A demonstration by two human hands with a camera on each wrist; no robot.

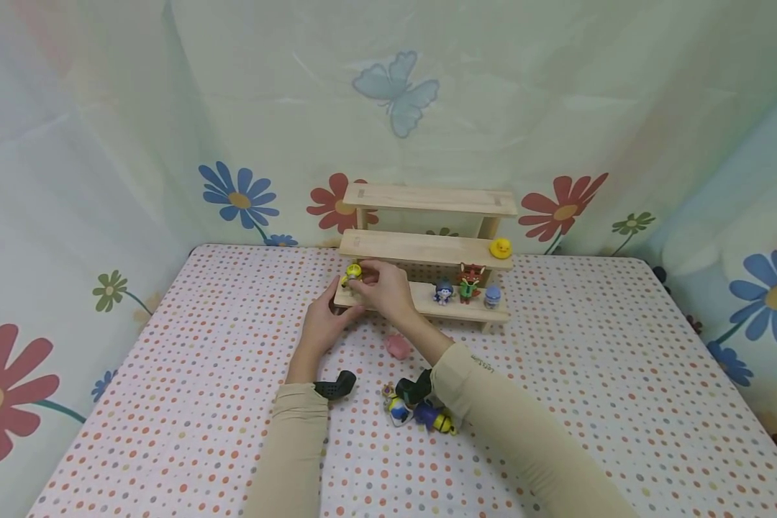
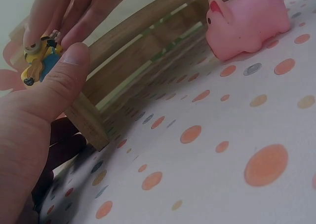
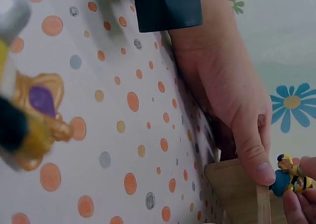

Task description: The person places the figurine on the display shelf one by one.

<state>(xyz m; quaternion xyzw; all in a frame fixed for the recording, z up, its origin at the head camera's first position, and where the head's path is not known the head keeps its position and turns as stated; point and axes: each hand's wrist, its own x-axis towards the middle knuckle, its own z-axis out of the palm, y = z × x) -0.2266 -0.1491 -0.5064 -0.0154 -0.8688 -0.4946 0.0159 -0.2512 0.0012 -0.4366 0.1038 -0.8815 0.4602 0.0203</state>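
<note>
We see a small yellow figure in blue overalls held at the left end of the wooden shelf, just above its lowest tier. The right hand has its fingertips curled onto the figure from above and the right, pinching it. In the left wrist view those fingers come down over the figure's head. We judge this grip is meant to keep the toy upright as it meets the board.

The left hand lies against the shelf's left end. Its thumb presses on the corner of the lowest board and touches the figure's side, while the other fingers look loosely extended and close round nothing. It seems to steady both shelf and toy, since the light shelf could slide on the cloth.

Further right on the same tier stand a blue-haired figure, a fox figure and a small bluish figure, side by side near the right end. A yellow duck sits at the right end of the middle tier.

In front of the shelf, on the dotted cloth, lies a pink pig. Nearer us, still in front of the shelf, a few more toys lie clustered beside the right forearm.
</note>
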